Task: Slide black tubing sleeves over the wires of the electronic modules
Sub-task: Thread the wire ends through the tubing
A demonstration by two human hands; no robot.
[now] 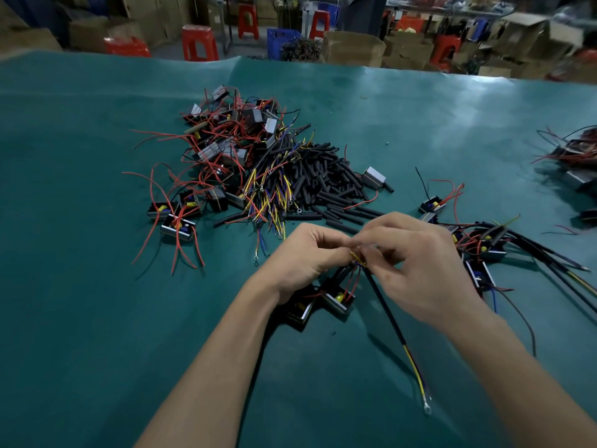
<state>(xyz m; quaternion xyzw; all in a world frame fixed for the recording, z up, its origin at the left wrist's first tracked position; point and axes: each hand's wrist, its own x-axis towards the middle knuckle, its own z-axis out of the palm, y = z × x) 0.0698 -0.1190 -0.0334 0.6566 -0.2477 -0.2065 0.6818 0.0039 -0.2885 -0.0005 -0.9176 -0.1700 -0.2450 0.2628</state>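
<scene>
Here, closest to you, your left hand [307, 253] and right hand [416, 266] meet above the green table cover [80, 318], fingertips bunched together and pinching a small knot of yellow and blue wires [358, 258]. Exactly which fingers hold which strand is too blurred to tell. From that pinch a black sleeve [386, 305] runs down toward you, with a yellow wire [415, 370] coming out of its lower end and finishing in a small ring terminal [427, 407] lying on the cover. Just under your hands sit two small box modules [337, 302], side by side and open-topped; the nearer right one shows a yellow part and red wires inside, while the left one is partly hidden by your wrist.

To your right lies a cluster of modules with sleeved wires [517, 244], their black sleeves fanning off toward the frame edge. Past your hands is a loose heap of short black tubes [329, 179], touching a bundle of yellow and blue leads [271, 195]. Beyond and to the left of those, a tangled pile of modules with red wires [226, 137] is heaped on the cover. At the far right edge another pile [575, 156] is cut off.

Behind the table, blurred, stand red stools [198, 42], cardboard boxes [353, 48] and a blue crate [282, 42]; what the crate holds cannot be made out.
</scene>
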